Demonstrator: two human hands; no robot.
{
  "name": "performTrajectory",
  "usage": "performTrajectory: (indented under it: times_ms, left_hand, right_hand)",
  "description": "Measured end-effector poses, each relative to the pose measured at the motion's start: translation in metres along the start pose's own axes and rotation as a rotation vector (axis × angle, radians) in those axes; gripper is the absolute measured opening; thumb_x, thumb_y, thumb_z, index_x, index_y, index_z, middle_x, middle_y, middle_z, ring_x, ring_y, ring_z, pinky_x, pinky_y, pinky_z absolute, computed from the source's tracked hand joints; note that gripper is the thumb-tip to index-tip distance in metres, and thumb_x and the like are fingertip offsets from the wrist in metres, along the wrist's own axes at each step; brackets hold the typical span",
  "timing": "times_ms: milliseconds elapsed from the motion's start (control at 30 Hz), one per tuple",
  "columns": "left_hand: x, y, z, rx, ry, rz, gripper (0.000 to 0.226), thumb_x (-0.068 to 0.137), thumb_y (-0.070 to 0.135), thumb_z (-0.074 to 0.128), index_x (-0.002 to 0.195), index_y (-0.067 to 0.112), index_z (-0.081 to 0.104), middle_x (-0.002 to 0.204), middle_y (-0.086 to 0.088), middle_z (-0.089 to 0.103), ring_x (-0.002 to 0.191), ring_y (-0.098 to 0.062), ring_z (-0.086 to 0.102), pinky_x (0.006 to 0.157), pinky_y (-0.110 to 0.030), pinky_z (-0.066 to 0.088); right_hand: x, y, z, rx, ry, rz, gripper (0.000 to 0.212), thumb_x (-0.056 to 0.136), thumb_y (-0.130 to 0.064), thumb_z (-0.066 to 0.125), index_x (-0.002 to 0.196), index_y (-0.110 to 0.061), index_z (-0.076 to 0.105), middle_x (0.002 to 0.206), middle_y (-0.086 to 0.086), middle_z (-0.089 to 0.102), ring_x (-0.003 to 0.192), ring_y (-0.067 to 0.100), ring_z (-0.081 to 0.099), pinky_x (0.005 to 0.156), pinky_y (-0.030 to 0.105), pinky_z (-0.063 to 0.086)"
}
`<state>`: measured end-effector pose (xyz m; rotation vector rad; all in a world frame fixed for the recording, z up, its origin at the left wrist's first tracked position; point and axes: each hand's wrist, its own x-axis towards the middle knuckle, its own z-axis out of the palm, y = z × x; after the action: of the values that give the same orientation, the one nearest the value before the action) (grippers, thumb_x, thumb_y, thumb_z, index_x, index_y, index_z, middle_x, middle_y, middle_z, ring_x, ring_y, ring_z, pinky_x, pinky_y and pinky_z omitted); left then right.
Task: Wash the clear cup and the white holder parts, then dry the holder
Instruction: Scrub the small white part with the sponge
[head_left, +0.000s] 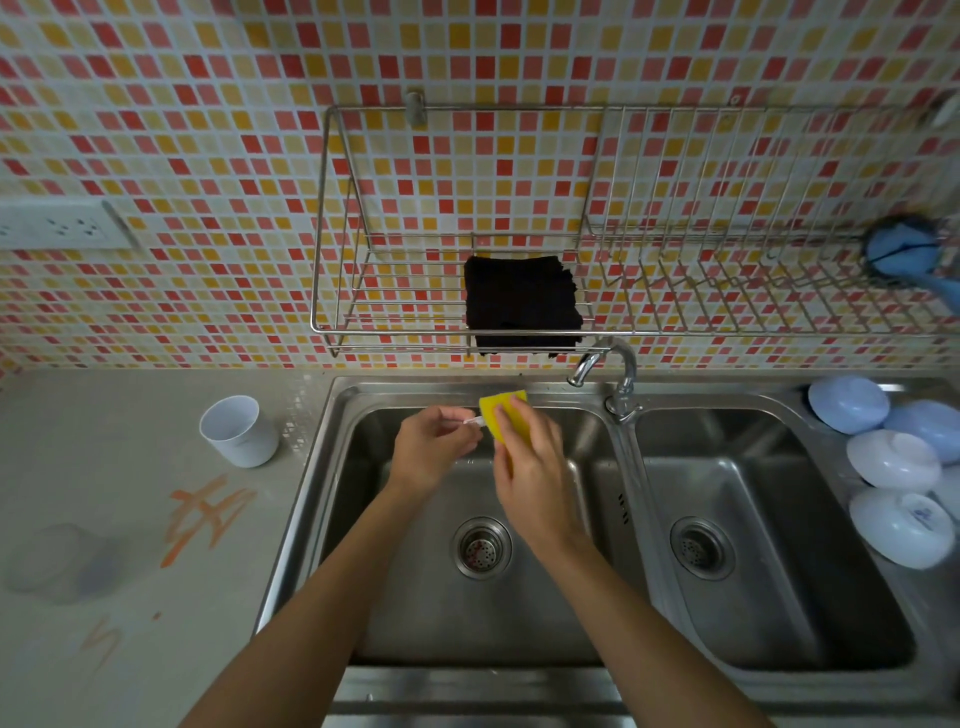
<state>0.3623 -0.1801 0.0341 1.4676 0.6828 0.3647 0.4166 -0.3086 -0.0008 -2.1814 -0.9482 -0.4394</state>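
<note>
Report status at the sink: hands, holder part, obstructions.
Left hand pinches small white holder part over left basin. Right hand grips yellow sponge against it. White cup waits on counter. Nothing in the way.

Left hand (434, 447) pinches small white part (471, 421); right hand (530, 460) grips yellow sponge (500, 410) over sink (332, 467).

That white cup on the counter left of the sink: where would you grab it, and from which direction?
Probably round its side wall, coming from the right, the sink side. The white cup stands upright with its open mouth up, apart from other things on the counter, so fingers can wrap its round body. Both hands are busy: the right hand holds the yellow sponge.
</note>
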Motion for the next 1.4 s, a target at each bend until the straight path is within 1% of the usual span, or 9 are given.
performTrajectory:
  times_ms: [67, 233, 433, 533, 633, 833, 967, 1100, 1400]
  left_hand:
    - [-0.001, 0.002, 0.001, -0.001, 0.001, 0.010, 0.014, 0.085, 0.004, 0.070, 0.097, -0.001, 0.067, 0.089, -0.018, 0.070, 0.084, -0.024, 0.070, 0.082, -0.033, 0.058]
    - [-0.001, 0.005, -0.001, 0.036, 0.039, 0.028, 0.003, 0.090, 0.006, 0.064, 0.093, 0.005, 0.064, 0.091, -0.015, 0.070, 0.085, -0.024, 0.072, 0.080, -0.032, 0.059]
    - [0.005, -0.002, -0.004, 0.119, 0.069, 0.071, 0.012, 0.096, 0.013, 0.055, 0.100, 0.009, 0.065, 0.083, -0.012, 0.069, 0.072, -0.018, 0.068, 0.071, -0.030, 0.059]
    - [0.004, 0.002, 0.001, 0.039, 0.038, 0.029, 0.011, 0.094, 0.013, 0.060, 0.096, 0.005, 0.067, 0.081, -0.012, 0.070, 0.070, -0.018, 0.068, 0.069, -0.027, 0.059]
    - [0.003, 0.004, 0.003, -0.047, -0.003, -0.012, 0.007, 0.091, 0.010, 0.064, 0.094, 0.004, 0.066, 0.084, -0.014, 0.070, 0.075, -0.022, 0.070, 0.071, -0.027, 0.060]
    - [0.005, 0.006, 0.003, -0.136, 0.003, -0.090, 0.015, 0.094, 0.014, 0.061, 0.092, 0.000, 0.067, 0.082, -0.016, 0.072, 0.074, -0.024, 0.071, 0.070, -0.029, 0.060]
    - [0.009, 0.000, 0.009, 0.071, 0.053, -0.140, 0.035, 0.098, 0.027, 0.054, 0.076, 0.003, 0.066, 0.066, -0.010, 0.067, 0.059, -0.020, 0.065, 0.066, -0.030, 0.058]
    - [0.005, -0.006, 0.007, 0.363, 0.124, -0.072, 0.041, 0.098, 0.035, 0.051, 0.069, 0.009, 0.063, 0.061, -0.004, 0.065, 0.055, -0.015, 0.060, 0.070, -0.032, 0.056]
    - [0.010, -0.005, 0.012, 0.288, 0.174, -0.133, 0.044, 0.096, 0.036, 0.055, 0.066, 0.006, 0.065, 0.059, -0.005, 0.067, 0.049, -0.015, 0.061, 0.064, -0.030, 0.058]
  right_hand:
    - [0.001, 0.001, 0.001, -0.023, -0.019, -0.031, 0.046, 0.087, -0.005, 0.064, 0.132, -0.007, 0.057, 0.137, 0.010, 0.052, 0.119, 0.025, 0.046, 0.097, 0.032, 0.046]
    - [0.011, 0.020, -0.001, -0.032, -0.016, 0.139, 0.045, 0.088, -0.005, 0.063, 0.132, -0.008, 0.057, 0.139, 0.011, 0.050, 0.122, 0.028, 0.046, 0.096, 0.042, 0.051]
    - [0.004, 0.001, -0.005, -0.012, 0.032, 0.014, 0.045, 0.087, -0.004, 0.064, 0.131, -0.007, 0.058, 0.138, 0.011, 0.051, 0.121, 0.027, 0.046, 0.100, 0.031, 0.042]
    - [0.004, 0.002, 0.001, -0.031, -0.003, -0.035, 0.045, 0.086, -0.003, 0.063, 0.130, -0.006, 0.059, 0.137, 0.011, 0.053, 0.119, 0.026, 0.046, 0.098, 0.034, 0.046]
    - [0.009, 0.015, 0.000, -0.031, 0.010, 0.106, 0.045, 0.087, -0.003, 0.063, 0.131, -0.007, 0.058, 0.138, 0.011, 0.051, 0.120, 0.028, 0.046, 0.094, 0.042, 0.051]
    - [0.010, 0.003, -0.001, 0.005, 0.041, 0.052, 0.045, 0.087, -0.005, 0.063, 0.132, -0.007, 0.057, 0.138, 0.012, 0.051, 0.121, 0.027, 0.045, 0.097, 0.034, 0.048]
    - [0.000, 0.001, 0.011, -0.019, -0.005, -0.041, 0.044, 0.087, -0.005, 0.061, 0.131, -0.006, 0.058, 0.137, 0.013, 0.052, 0.120, 0.027, 0.045, 0.097, 0.035, 0.049]
    - [-0.002, 0.016, 0.011, -0.068, -0.020, 0.082, 0.046, 0.084, -0.002, 0.066, 0.129, -0.007, 0.060, 0.136, 0.013, 0.054, 0.117, 0.031, 0.051, 0.091, 0.042, 0.053]
    - [-0.015, 0.001, 0.012, -0.030, -0.012, -0.044, 0.045, 0.085, -0.002, 0.063, 0.130, -0.005, 0.059, 0.135, 0.014, 0.054, 0.119, 0.028, 0.049, 0.100, 0.033, 0.045]
